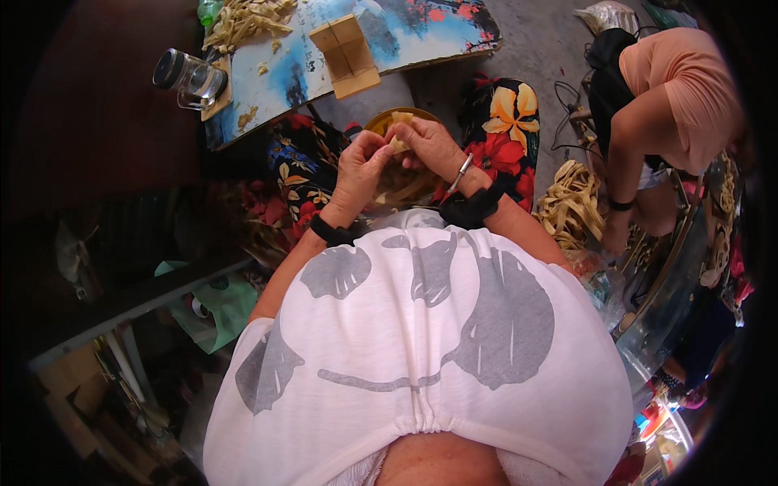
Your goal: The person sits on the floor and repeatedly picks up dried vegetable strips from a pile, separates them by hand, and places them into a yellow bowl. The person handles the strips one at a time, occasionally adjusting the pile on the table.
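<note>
My right hand (pixel 430 141), with a metal bracelet at the wrist, holds a small pale yellow piece (pixel 399 143) of strip-like material between thumb and fingers. My left hand (pixel 360 167) is beside it, thumb and forefinger pinched together at the left side of the piece; whether they grip its edge is hard to see. Both hands are over a round yellow container (pixel 423 112) between my knees, with more pale material low inside. Beyond the hands, a wooden block stand (pixel 345 56) with a thin dark line along it rests at the edge of the painted table (pixel 285 91).
A lidded glass mug (pixel 196 79) and a heap of pale strips (pixel 250 23) are on the table, near a green bottle (pixel 209 11). At right, a co-worker in a peach shirt (pixel 681 91) reaches down beside another strip pile (pixel 571 203). Cables (pixel 566 115) lie on the floor.
</note>
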A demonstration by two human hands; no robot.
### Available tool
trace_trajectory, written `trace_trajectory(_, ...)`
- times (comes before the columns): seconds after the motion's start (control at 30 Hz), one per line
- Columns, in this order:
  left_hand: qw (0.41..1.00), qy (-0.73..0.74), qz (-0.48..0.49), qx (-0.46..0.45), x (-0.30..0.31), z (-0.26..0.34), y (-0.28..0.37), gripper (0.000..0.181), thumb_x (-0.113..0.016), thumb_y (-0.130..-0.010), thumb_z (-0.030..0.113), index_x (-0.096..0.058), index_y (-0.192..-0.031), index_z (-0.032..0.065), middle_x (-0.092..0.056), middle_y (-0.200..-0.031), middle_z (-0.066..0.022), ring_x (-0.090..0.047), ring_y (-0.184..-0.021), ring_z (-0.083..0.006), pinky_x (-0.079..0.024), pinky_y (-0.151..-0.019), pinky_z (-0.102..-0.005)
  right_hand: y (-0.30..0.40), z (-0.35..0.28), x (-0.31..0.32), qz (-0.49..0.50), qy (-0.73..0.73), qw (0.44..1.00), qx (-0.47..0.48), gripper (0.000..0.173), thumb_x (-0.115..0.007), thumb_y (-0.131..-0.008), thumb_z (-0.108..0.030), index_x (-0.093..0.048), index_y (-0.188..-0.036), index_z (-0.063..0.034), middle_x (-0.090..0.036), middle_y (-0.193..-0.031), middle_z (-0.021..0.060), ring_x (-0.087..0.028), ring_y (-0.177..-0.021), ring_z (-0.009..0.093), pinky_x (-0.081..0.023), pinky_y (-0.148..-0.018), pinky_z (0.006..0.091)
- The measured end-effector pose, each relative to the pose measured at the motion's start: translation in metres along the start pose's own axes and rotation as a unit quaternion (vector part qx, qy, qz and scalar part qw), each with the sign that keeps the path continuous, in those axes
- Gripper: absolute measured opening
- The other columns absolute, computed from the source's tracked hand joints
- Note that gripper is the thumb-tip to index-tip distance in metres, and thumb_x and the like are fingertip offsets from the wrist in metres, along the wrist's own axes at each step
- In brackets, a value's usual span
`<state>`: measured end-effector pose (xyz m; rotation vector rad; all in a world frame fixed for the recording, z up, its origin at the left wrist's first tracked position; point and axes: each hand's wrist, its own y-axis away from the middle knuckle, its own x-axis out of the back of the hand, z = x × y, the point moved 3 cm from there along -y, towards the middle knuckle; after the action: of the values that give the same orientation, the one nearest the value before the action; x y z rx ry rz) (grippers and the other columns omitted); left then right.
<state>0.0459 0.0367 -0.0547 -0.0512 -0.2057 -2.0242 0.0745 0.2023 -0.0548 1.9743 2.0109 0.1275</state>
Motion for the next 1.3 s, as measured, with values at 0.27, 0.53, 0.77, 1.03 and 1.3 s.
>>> trace_trajectory(0.27,0.959,0.224,-0.051,0.169,0.007,0.003,0.010,0.013,-0.063,-0.099,0.018,-0.068,-0.098,0.0063,-0.051,-0.070,0.0084,-0.040,-0.053,-0.0012,-0.030,-0.047,-0.0185,-0.002,0.006,0.013,-0.014,-0.153,0.988,-0.003,0.014,-0.070,-0.091,-0.018,-0.063,-0.098,-0.0074,-0.058,-0.075,-0.0050,-0.051,-0.061,0.002,-0.039,-0.052,0.0170)
trace_trajectory(0.53,0.978,0.127,-0.086,0.142,0.005,0.027,0.006,0.021,-0.061,-0.101,0.022,-0.070,-0.098,0.0040,-0.045,-0.069,0.0120,-0.034,-0.058,0.0006,-0.025,-0.050,-0.0170,-0.008,-0.015,0.013,0.007,-0.011,1.000,0.019,0.025,-0.063,-0.098,-0.027,-0.065,-0.095,-0.0031,-0.061,-0.071,-0.0035,-0.054,-0.061,0.003,-0.043,-0.052,0.0200)
trace_trajectory(0.77,0.984,-0.157,-0.001,-0.080,0.052,0.060,-0.048,0.018,-0.065,-0.097,0.016,-0.069,-0.098,-0.0014,-0.063,-0.074,0.0018,-0.054,-0.065,-0.0074,-0.045,-0.059,-0.0240,-0.043,-0.066,-0.003,0.115,0.146,0.959,0.212,0.017,-0.061,-0.098,-0.020,-0.065,-0.093,-0.0033,-0.065,-0.064,0.0067,-0.063,-0.055,0.013,-0.049,-0.053,0.0277)
trace_trajectory(1.03,0.934,-0.272,0.119,-0.198,0.086,0.090,-0.120,0.014,-0.067,-0.092,0.014,-0.068,-0.094,0.0005,-0.066,-0.075,-0.0153,-0.063,-0.063,-0.0257,-0.050,-0.062,-0.0346,-0.112,-0.102,-0.007,0.246,0.285,0.851,0.366,0.014,-0.063,-0.098,-0.019,-0.063,-0.097,-0.0050,-0.066,-0.070,0.0094,-0.067,-0.062,0.021,-0.051,-0.057,0.0326)
trace_trajectory(1.3,0.945,-0.246,0.156,-0.150,0.082,0.055,-0.145,0.015,-0.067,-0.094,0.018,-0.070,-0.095,0.0036,-0.060,-0.066,-0.0082,-0.055,-0.060,-0.0139,-0.046,-0.059,-0.0306,-0.146,-0.080,-0.007,0.212,0.410,0.830,0.312,0.012,-0.064,-0.090,-0.017,-0.061,-0.094,-0.0062,-0.067,-0.087,0.0188,-0.065,-0.084,0.040,-0.052,-0.071,0.0489)
